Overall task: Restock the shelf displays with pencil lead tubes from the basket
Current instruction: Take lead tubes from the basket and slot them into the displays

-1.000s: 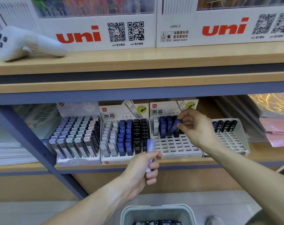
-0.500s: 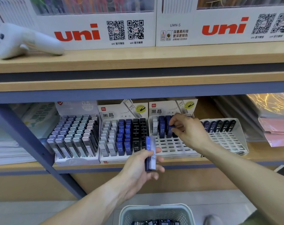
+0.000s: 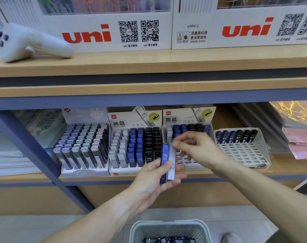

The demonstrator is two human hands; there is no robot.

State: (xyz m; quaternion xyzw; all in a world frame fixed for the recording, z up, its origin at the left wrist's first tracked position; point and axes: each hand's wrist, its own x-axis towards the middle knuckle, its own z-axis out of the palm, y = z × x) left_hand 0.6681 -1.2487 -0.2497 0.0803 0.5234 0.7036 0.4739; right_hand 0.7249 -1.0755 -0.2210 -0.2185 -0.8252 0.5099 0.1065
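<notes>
Shelving fills the view: an upper wooden shelf carries white "uni" pen boxes, and the lower shelf carries four display racks side by side, close to its front edge. The left hand hangs just in front of that edge, its fingers curled round two upright lead tubes, a blue tube and a pale grey tube, pressed together side by side. The right hand reaches across from the right, its fingertips together on the top end of the grey tube; motion blur hides how firm the pinch is. Behind both hands sits the third rack, filled only along its back rows, its white grid slots open toward the front. The second rack is packed full, as is the first rack. The fourth rack holds one back row of dark tubes, the rest of its grid free. Below, on the floor, the pale basket stands between the forearms with more tubes inside. A grey upright post slants across the left.
</notes>
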